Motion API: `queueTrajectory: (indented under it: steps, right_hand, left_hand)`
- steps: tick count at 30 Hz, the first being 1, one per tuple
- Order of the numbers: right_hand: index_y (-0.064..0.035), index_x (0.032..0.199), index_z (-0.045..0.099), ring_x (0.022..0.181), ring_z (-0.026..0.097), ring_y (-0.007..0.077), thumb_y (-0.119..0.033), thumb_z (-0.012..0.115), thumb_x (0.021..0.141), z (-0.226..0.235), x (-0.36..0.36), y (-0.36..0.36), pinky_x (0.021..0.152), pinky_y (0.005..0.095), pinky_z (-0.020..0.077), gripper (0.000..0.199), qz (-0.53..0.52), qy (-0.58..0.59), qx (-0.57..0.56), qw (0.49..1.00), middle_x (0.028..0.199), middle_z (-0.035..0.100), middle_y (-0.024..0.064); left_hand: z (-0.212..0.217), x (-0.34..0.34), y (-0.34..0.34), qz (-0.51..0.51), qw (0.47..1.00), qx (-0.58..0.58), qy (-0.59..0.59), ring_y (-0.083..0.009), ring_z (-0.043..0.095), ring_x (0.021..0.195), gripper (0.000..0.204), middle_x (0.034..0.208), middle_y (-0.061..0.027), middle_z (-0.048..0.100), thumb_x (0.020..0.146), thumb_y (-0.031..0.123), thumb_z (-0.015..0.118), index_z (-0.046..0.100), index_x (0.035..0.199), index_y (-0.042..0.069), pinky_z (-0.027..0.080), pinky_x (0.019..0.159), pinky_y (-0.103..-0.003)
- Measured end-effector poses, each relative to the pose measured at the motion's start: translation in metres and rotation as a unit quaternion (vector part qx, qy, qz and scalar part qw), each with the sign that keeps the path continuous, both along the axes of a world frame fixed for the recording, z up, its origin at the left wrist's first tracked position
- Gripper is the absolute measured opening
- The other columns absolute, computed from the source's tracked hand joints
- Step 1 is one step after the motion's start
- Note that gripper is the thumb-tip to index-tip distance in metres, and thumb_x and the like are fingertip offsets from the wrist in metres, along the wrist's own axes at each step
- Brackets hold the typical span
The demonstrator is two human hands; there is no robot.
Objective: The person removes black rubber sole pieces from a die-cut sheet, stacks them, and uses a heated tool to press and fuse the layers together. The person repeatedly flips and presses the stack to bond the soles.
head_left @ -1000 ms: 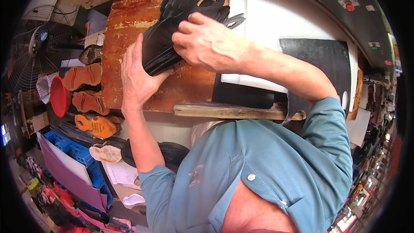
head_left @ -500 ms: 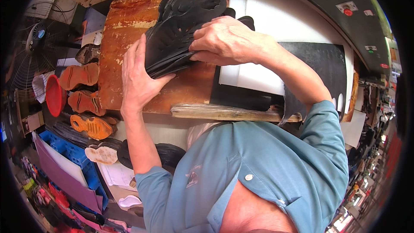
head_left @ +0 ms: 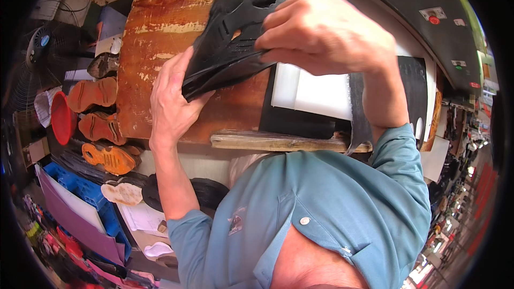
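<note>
A stack of black shoe soles (head_left: 227,48) is held up between both hands over a worn brown wooden block (head_left: 160,59). The right hand (head_left: 326,32) is closed over the upper right end of the stack, its fingers curled across the top face and pinching it. The left hand (head_left: 171,101) is set against the lower left end, palm open and fingers extended upward, so that the end is cupped and braced rather than clenched. The long axis of the stack is observed to run on a diagonal, from lower left at the left palm to upper right under the right fingers; both hands are in contact, neither being nearer than the other. The stack is lifted clear of the block, not resting on it. A white sheet (head_left: 316,93) lies on a dark mat (head_left: 300,123) just beside the block, to its right. Orange soles (head_left: 96,126) are noted in a row well apart to the left, near a fan (head_left: 40,48).
</note>
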State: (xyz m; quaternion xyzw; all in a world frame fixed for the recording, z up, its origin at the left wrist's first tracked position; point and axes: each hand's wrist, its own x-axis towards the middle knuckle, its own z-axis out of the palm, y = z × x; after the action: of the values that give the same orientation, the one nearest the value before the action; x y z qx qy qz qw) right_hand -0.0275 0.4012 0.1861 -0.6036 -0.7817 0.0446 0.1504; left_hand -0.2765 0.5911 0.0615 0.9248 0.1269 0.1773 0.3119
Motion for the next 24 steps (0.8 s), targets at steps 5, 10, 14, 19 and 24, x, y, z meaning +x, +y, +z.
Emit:
queueTrajectory:
  steps: [5,10,14,19,24]
  right_hand:
    - [0.0011,0.096,0.077,0.073,0.067,0.0328,-0.013,0.085,0.085,0.028,0.011,-0.007,0.068,0.0443,0.0531,0.020,0.031,0.026,-0.017,0.999,0.079,0.067,0.0106]
    - [-0.0022,0.111,0.082,0.066,0.069,0.0242,-0.007,0.074,0.095,0.065,0.057,-0.022,0.057,0.0354,0.0544,0.019,-0.004,0.189,0.042,0.981,0.083,0.074,0.0111]
    - [-0.0028,0.109,0.082,0.072,0.072,0.0217,-0.009,0.078,0.095,0.017,0.086,0.008,0.060,0.0349,0.0547,0.016,-0.083,-0.004,0.188,0.979,0.088,0.076,0.0098]
    - [-0.0076,0.094,0.076,0.084,0.076,0.0313,-0.018,0.074,0.090,-0.062,0.077,0.123,0.073,0.0423,0.0606,0.011,0.084,-0.015,0.312,0.946,0.090,0.075,0.0082]
    - [-0.0092,0.102,0.079,0.091,0.074,0.0366,-0.031,0.068,0.102,-0.107,0.065,0.116,0.079,0.0464,0.0597,0.024,0.018,0.026,-0.054,0.998,0.094,0.077,0.0145]
  left_hand:
    - [-0.002,-0.001,0.004,-0.011,0.999,-0.029,-0.016,-0.0360,0.066,0.127,0.085,0.140,-0.0143,0.067,0.074,-0.003,0.088,0.061,0.153,0.013,0.053,0.109,-0.044]
    - [-0.005,0.002,0.010,-0.001,0.996,-0.068,-0.053,-0.0377,0.069,0.115,0.075,0.130,-0.0142,0.070,0.073,-0.001,0.088,0.068,0.144,0.012,0.055,0.099,-0.046]
    - [-0.003,0.003,0.008,-0.031,0.999,0.007,-0.036,-0.0376,0.068,0.114,0.074,0.129,-0.0132,0.072,0.072,-0.005,0.083,0.069,0.142,0.012,0.055,0.099,-0.044]
    - [-0.004,0.001,0.002,-0.049,0.998,0.002,-0.050,-0.0367,0.068,0.115,0.073,0.130,-0.0129,0.072,0.071,-0.007,0.082,0.070,0.141,0.011,0.054,0.100,-0.045]
    - [-0.007,0.000,0.008,0.006,0.995,0.089,-0.055,-0.0379,0.057,0.135,0.078,0.142,-0.0134,0.065,0.071,-0.005,0.084,0.067,0.144,0.011,0.049,0.112,-0.046]
